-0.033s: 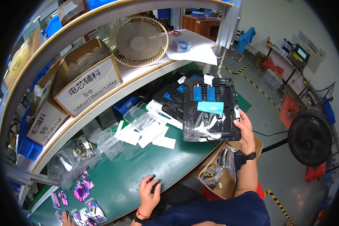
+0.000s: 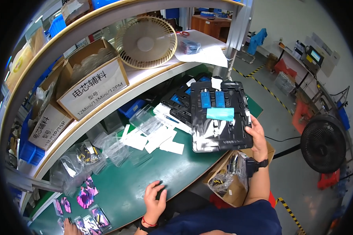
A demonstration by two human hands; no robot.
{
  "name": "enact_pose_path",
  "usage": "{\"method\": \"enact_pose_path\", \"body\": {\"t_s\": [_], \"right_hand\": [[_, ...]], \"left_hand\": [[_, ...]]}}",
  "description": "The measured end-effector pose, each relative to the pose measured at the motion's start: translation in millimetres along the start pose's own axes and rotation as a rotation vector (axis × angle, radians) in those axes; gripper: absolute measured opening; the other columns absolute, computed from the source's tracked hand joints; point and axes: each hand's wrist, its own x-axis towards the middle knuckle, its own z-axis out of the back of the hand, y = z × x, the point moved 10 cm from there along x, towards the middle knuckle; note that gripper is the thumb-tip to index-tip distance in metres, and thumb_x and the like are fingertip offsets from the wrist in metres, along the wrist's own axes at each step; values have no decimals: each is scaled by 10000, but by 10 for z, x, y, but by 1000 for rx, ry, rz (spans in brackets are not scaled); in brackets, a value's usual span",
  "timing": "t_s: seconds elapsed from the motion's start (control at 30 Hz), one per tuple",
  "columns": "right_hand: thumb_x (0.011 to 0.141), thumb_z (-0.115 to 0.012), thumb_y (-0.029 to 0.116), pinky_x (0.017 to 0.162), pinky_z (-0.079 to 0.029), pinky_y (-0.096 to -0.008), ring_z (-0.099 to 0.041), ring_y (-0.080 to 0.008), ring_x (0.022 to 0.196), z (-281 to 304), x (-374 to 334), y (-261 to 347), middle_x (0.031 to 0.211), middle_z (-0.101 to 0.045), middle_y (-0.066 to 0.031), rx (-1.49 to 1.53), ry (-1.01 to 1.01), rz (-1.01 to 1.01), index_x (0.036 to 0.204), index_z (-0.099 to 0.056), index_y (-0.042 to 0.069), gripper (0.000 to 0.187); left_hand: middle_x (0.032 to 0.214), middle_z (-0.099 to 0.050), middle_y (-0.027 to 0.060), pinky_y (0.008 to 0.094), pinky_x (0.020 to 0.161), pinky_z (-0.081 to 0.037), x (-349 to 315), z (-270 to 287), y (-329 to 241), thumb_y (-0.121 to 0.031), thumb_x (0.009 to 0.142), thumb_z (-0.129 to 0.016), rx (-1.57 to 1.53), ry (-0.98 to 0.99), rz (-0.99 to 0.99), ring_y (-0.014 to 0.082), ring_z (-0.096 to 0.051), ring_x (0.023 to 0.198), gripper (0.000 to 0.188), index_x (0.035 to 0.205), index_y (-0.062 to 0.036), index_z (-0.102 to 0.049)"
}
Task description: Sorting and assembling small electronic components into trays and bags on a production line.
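My right hand point(image 2: 258, 137) grips the right edge of a black plastic tray point(image 2: 217, 137), fingers wrapped round its side. The tray is tilted up over the far right end of the bench. Two blue flat pieces, which look like phone batteries point(image 2: 213, 98), sit in its upper slots, with a light-blue strip point(image 2: 219, 114) lying just below them. A scrap of white paper point(image 2: 216, 83) is at its top edge. Over the front edge of the green bench, my left hand point(image 2: 155, 199) holds nothing, its fingers loosely bent and apart.
More black trays point(image 2: 176, 100) lie behind the held one. White papers point(image 2: 170, 147) and clear plastic bags point(image 2: 115, 150) cover the bench middle. Pink-purple pieces point(image 2: 87, 196) and another person's hand point(image 2: 71, 228) are at lower left. A cardboard box point(image 2: 235, 196) stands below the bench edge.
The tray's near edge has dipped slightly toward me, with my right hand moving a little down along with it. The other person's hand has shifted slightly. My left hand stays nearly still.
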Motion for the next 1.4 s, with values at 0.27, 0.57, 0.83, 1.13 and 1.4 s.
{"method": "enact_pose_path", "body": {"t_s": [0.27,0.57,0.83,1.13,1.4], "right_hand": [[729,-720,5,947,-512,-320,-637,-214,1074,-540,-394,-326,1247,-599,-156,62,257,-356,1372,-408,-66,718],[664,-773,27,1027,-437,-310,-590,-206,1161,-962,-417,-828,1284,-588,-147,-73,528,-620,1341,-467,-82,751],[674,-779,33,1036,-428,-310,-579,-198,1176,-974,-486,-891,1307,-577,-132,-127,544,-644,1355,-459,-66,759],[710,-784,81,1071,-368,-319,-522,-196,1223,-1037,-493,-797,1314,-551,-133,-166,568,-609,1362,-442,-78,753],[745,-767,99,988,-462,-302,-603,-197,1127,-1028,-460,-780,1263,-602,-144,-172,539,-603,1316,-498,-74,654]], "left_hand": [[1317,-536,200,436,958,-489,251,-225,251,-218,983,-545,-1204,94,502,323,-563,1189,459,1366,-11,-399],[1241,-590,221,492,861,-568,-16,-410,418,-165,1013,-445,-1548,240,655,337,-644,1069,390,1346,34,-408],[1150,-650,160,397,800,-598,-67,-343,365,-135,1019,-443,-1524,209,647,250,-682,982,289,1245,22,-530],[1191,-629,173,439,837,-584,-78,-364,420,-147,1008,-464,-1497,235,646,279,-670,1016,324,1276,33,-492],[1193,-636,156,422,827,-589,-49,-306,368,-149,1008,-470,-1456,162,651,266,-670,1022,323,1293,1,-491]]}}
